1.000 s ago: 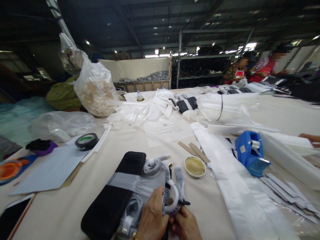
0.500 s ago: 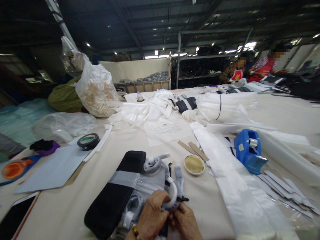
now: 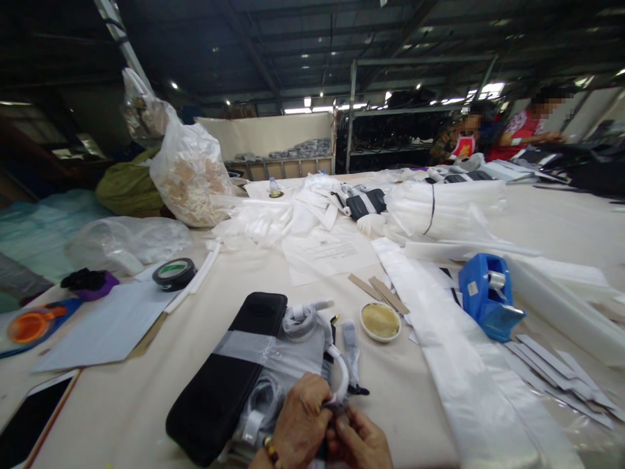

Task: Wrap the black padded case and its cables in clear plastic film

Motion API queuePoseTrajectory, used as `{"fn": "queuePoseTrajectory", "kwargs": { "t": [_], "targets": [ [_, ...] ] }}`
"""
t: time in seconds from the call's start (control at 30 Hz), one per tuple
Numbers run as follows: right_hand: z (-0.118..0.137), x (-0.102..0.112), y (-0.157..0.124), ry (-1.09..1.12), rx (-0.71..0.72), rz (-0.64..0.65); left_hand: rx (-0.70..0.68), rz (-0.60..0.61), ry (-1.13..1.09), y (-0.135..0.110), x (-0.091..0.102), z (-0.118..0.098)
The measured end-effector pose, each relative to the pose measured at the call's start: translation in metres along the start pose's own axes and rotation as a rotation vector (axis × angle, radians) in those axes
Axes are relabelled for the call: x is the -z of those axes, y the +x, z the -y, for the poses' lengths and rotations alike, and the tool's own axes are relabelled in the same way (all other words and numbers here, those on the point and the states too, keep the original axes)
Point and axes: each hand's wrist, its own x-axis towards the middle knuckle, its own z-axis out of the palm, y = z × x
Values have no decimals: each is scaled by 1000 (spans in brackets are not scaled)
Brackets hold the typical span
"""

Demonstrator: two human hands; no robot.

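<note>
A black handbag (image 3: 229, 378) lies on the table, with a pale translucent band across it and grey-wrapped, coiled straps (image 3: 299, 322) along its right side. A curved handle in white wrapping (image 3: 338, 368) stands out at the right of the bag. My left hand (image 3: 303, 413) is closed around the near end of this handle. Pressed up against it, my right hand (image 3: 361, 438) pinches the same end, its fingertips partly hidden. Beside my right hand lie a grey-wrapped strip (image 3: 350, 348) and a small black tip (image 3: 359, 391).
A round dish (image 3: 379, 321) stands right of the bag, before long plastic sleeves (image 3: 459, 365). Farther right are a blue tape dispenser (image 3: 484, 296) and card strips (image 3: 556, 371). Black tape (image 3: 174, 273), an orange tape roll (image 3: 32, 326) and a phone (image 3: 36, 413) lie left. Two people work at far right.
My right hand has shifted slightly down and its fingers have turned at the handle end. My left hand keeps its hold, and the bag lies as before.
</note>
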Motion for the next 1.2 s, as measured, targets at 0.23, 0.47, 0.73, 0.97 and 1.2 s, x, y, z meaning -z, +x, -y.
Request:
{"fn": "queuePoseTrajectory", "kwargs": {
  "t": [0.23,0.47,0.73,0.97,1.2],
  "targets": [
    [1,-5,-3,43,-17,-13,-60,-23,28,0,-5,3],
    [-1,-6,-3,-89,85,-43,-207,-131,73,-2,-11,11],
    [8,-17,-7,-188,74,-109,-524,-380,240,-4,-21,13],
    [11,-17,-6,-207,46,-115,-636,-519,383,-4,-24,11],
    [11,-7,-1,-197,131,-53,-724,-705,545,0,-47,15]
  ]
}}
